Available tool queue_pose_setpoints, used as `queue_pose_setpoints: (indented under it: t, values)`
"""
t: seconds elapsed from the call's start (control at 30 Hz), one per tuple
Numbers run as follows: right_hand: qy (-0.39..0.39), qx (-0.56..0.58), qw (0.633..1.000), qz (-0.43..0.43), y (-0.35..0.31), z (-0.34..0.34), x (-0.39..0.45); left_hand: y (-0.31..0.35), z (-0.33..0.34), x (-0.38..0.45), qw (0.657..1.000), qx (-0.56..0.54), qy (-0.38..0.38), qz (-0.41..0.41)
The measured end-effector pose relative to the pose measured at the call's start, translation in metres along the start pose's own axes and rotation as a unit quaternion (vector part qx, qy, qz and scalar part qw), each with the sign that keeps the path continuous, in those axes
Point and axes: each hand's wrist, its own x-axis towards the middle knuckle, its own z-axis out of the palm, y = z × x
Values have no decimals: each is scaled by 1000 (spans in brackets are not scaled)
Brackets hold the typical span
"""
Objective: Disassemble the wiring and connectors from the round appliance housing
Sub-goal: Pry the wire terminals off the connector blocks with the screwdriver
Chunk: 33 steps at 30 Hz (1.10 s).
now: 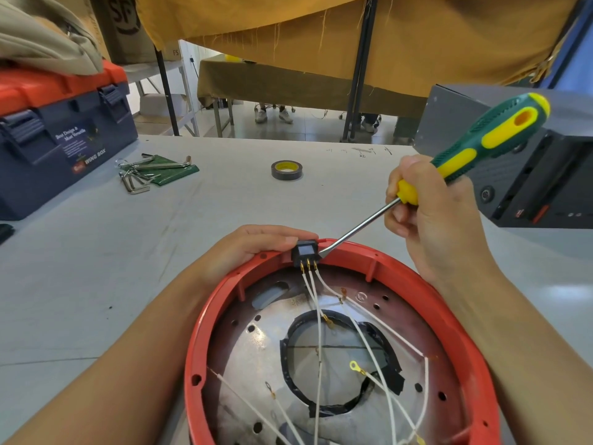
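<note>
A round red appliance housing (455, 332) lies open side up at the near edge of the grey worktop (96, 268), its shiny metal floor pierced by a large central opening edged with black tape. A small black switch connector (306, 253) sits in the far rim of the housing, three brass terminals pointing inward, and thin white wires (321, 332) run from those terminals across the metal floor, some ending in ring lugs (one lug has a yellow sleeve).

The left hand (256, 245) rests on the outer side of the far rim, its fingers (282, 237) curled over the edge and touching the connector from behind. The right hand (426, 213) grips a screwdriver (475, 146) with a green and yellow handle, fingers wrapped around the lower part of the handle; the steel shaft slants down to the left and its flat tip meets the right side of the connector at the rim.

Farther back on the worktop lie a roll of dark tape (286, 170) with a yellow core, a bunch of hex keys (141, 175) on a green sleeve, and a blue toolbox (57, 149) with an orange lid at the left. A dark grey device (529, 175) stands at the right.
</note>
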Motion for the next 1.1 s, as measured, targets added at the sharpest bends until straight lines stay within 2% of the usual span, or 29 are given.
queue_pose_setpoints:
  t: [0.2,0.53,0.67,0.87,1.03,1.1]
  values:
    - [-19,-18,1000,-8,-1,-4,-2,1,0,0,1000,-2,3,1]
    - [3,16,999,52,4,-7,2,1,1,0,1000,10,14,1]
    - [-37,-22,995,86,8,-1,2,1,2,-1,1000,-4,13,1]
    - [18,75,991,108,6,-8,4,0,1,-2,1000,-11,10,-2]
    - [41,84,989,118,5,-12,4,3,-1,-4,999,24,48,-4]
    - [54,77,988,125,3,-15,3,9,0,-7,986,131,100,18]
